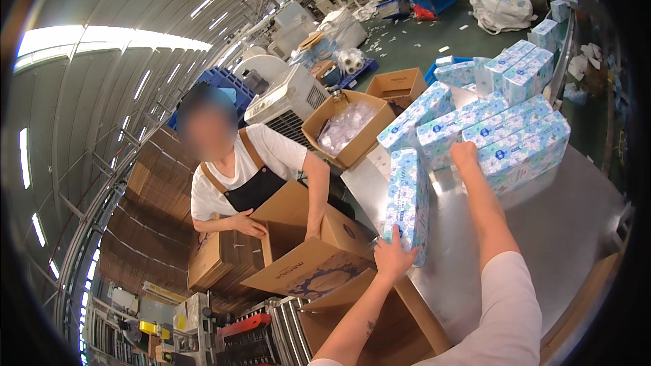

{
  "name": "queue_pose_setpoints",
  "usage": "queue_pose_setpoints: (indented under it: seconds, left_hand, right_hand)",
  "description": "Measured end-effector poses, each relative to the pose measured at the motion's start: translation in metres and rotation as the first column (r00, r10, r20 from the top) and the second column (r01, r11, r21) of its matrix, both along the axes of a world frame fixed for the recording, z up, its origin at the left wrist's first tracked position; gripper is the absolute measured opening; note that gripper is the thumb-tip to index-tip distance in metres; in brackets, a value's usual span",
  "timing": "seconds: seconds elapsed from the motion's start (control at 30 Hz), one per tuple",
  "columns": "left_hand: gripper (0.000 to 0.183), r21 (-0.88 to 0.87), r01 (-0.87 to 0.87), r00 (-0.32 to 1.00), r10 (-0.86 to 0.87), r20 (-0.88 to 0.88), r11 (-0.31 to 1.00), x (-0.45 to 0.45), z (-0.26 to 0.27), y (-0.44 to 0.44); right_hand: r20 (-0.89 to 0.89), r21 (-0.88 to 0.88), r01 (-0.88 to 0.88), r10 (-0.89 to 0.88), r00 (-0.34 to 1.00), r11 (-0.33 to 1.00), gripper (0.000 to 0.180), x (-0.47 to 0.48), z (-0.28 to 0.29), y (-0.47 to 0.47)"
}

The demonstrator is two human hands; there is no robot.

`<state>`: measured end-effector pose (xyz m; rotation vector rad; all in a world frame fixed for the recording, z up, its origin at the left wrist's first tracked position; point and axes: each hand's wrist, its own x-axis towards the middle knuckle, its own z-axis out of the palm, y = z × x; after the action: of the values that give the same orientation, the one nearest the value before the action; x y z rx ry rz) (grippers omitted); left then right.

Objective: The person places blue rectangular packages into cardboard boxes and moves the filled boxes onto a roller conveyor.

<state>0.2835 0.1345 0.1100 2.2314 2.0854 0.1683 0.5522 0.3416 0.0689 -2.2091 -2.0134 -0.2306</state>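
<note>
My left hand grips the near end of a long blue floral tissue pack, its index finger along the top and its thumb at the right side. That pack lies lengthwise on the metal table. Farther right, my right hand is curled against the near ends of several similar packs lying side by side. It touches between a middle pack and the outermost pack; its fingertips are hidden, so its hold is unclear. Below my left forearm stands an open cardboard carton.
Across from me, a co-worker has both hands at another open carton. A box of clear plastic stands beyond the table. More tissue packs line the table's far end. A roller conveyor runs at the lower left.
</note>
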Motion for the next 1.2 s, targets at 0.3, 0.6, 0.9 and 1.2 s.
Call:
queue_pose_setpoints:
  seconds: [0.3, 0.6, 0.9, 1.2]
  left_hand:
    - [0.105, -0.056, 0.144, 0.989, -0.141, 0.045, 0.988, -0.023, 0.006, 0.025]
    - [0.096, -0.118, 0.39, 0.902, -0.352, 0.249, 0.913, 0.028, 0.036, -0.105]
    - [0.073, -0.496, 0.492, -0.003, 0.571, 0.821, 0.716, 0.023, -0.057, -0.035]
    - [0.066, -0.487, 0.484, -0.168, 0.623, 0.764, 0.728, 0.012, -0.06, -0.06]
  right_hand:
    - [-0.199, -0.169, -0.544, 0.512, 0.836, 0.822, 0.009, -0.027, 0.008, -0.156]
    - [-0.664, 0.579, 0.038, 0.444, 0.602, 0.814, 0.009, 0.053, 0.069, -0.334]
    - [-0.705, -0.136, -0.007, -0.102, -0.702, 0.991, 0.066, 0.071, 0.016, -0.318]
    - [-0.634, -0.163, -0.286, -0.322, -0.703, 0.944, 0.06, 0.054, -0.021, -0.308]
